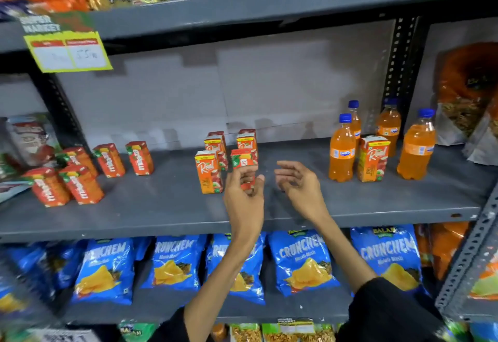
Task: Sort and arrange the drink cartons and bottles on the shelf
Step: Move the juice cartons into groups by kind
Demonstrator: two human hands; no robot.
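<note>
At the centre of the frame a small red carton (244, 165) is held by the left hand (244, 193), the fingers curled round its lower half from the front while its base appears to sit on the grey shelf (161, 207). Just to the right, the right hand (299, 182) is spread open and empty, palm turned toward the carton, touching nothing.

The carton is judged light and fairly stiff, though its thin board walls can be dented if squeezed hard, and its glossy print may be a little slippery. It is best taken across the two broad faces near the middle, away from the folded top.

Immediately left of the held carton stands an orange carton (208, 176), with two more orange cartons (231, 143) behind. At the left of the frame, well apart, a cluster of red cartons (80, 174) of the same kind is seen, loosely spaced and leaning.

At the right of the frame four orange bottles (377, 142) with blue caps are standing, a stray orange carton (373, 158) among them. The bottles are judged heavier, smooth and round, and easily toppled; a hold round the body below the shoulder is suggested.
</note>
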